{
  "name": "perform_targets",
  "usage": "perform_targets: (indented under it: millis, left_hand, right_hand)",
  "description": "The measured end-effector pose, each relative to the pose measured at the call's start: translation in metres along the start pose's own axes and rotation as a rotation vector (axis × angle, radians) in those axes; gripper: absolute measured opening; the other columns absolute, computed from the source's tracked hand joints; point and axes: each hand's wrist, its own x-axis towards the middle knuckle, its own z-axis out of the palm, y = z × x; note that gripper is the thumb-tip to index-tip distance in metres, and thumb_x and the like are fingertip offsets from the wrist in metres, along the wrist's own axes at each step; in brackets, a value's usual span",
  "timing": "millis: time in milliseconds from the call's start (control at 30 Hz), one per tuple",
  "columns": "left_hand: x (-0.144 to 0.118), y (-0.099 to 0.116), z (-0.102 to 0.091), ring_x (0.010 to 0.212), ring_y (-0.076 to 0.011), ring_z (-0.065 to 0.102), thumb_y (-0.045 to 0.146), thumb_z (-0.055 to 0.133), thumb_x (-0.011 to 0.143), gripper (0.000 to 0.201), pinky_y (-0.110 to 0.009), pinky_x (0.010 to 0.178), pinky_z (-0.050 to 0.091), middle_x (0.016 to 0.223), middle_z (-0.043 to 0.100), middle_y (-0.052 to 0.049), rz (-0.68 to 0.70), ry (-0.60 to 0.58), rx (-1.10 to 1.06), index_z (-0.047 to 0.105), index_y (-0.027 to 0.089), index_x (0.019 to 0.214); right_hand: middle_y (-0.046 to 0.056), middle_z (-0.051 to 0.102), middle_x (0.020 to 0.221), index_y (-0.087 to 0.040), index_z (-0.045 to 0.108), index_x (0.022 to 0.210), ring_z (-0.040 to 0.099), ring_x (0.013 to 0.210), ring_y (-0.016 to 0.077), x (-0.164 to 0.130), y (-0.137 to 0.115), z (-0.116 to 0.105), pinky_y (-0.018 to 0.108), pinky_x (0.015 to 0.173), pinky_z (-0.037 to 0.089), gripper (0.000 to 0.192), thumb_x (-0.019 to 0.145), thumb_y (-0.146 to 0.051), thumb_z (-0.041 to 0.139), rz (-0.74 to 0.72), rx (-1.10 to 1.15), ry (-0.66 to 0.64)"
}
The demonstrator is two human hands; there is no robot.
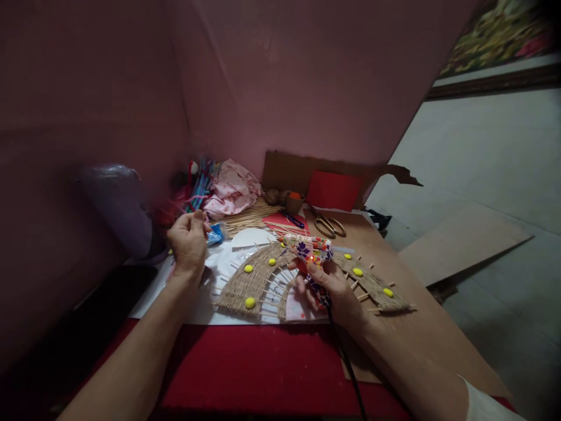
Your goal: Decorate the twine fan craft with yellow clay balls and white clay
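My right hand (333,289) grips the patterned glue gun (309,250), nozzle pointing left over the woven jute arch (249,280), while my left hand (189,240) hovers loosely curled, nearer the arch's left end.

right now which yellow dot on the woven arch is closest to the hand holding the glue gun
The yellow dot just right of the right hand holding the glue gun; the others sit farther along the woven arch.

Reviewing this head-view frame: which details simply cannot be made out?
- Left hand: fingers curl shut; anything pinched there is hidden.
- Glue gun nozzle: too small against the woven arch.
- Its cord: runs off the bottom edge.
- Purple object at left: blurred, dark.
- Framed picture: cropped by the top-right corner.
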Motion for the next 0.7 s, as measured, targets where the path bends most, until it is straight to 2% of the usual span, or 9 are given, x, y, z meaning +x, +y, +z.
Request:
perform_targets:
  millis: [200,367,433,533,700]
  left_hand:
    - [0.000,-0.001,0.003,0.045,-0.0085,0.049,0.027,0.056,0.068,0.020,-0.018,0.035,0.033,0.068,0.061,0.000,-0.011,0.028,-0.044,0.059,0.015,0.084]
    - [-0.002,0.005,0.004,0.039,-0.0077,0.043,0.016,0.045,0.059,0.023,-0.018,0.032,0.031,0.059,0.054,0.003,-0.099,0.011,-0.102,0.059,0.015,0.077]
    - [-0.004,0.009,0.004,0.037,-0.0074,0.039,0.015,0.043,0.056,0.022,-0.018,0.032,0.026,0.052,0.048,0.004,-0.174,-0.051,-0.116,0.059,0.015,0.071]
    - [-0.008,0.015,0.002,0.036,-0.0062,0.033,0.016,0.048,0.055,0.018,-0.017,0.033,0.021,0.043,0.040,0.007,-0.272,-0.207,-0.068,0.059,0.014,0.069]
    - [-0.014,0.020,0.000,0.040,-0.0047,0.034,0.021,0.063,0.055,0.017,-0.017,0.037,0.021,0.048,0.047,0.005,-0.282,-0.496,0.145,0.060,0.013,0.070]
  right_hand:
    - [-0.001,0.055,0.057,-0.012,0.060,0.093,0.041,0.030,0.0038,0.000,0.002,0.000,0.016,0.030,0.025,0.033,0.085,-0.044,0.055,0.005,0.003,-0.005]
    - [-0.003,0.052,0.055,-0.013,0.060,0.093,0.040,0.031,0.0035,0.000,0.004,-0.001,0.016,0.031,0.027,0.030,0.087,-0.042,0.053,0.016,0.022,-0.005]
    - [-0.003,0.051,0.054,-0.013,0.060,0.092,0.039,0.032,0.0036,0.000,0.004,-0.001,0.015,0.031,0.026,0.029,0.087,-0.041,0.054,0.021,0.033,-0.008]
    - [-0.004,0.050,0.053,-0.013,0.059,0.092,0.038,0.031,0.0038,0.001,0.004,0.000,0.015,0.030,0.025,0.029,0.087,-0.041,0.054,0.025,0.057,-0.011]
    - [-0.004,0.049,0.052,-0.012,0.059,0.090,0.037,0.031,0.0037,0.001,0.003,0.000,0.016,0.031,0.026,0.031,0.086,-0.043,0.055,0.052,0.052,-0.008]
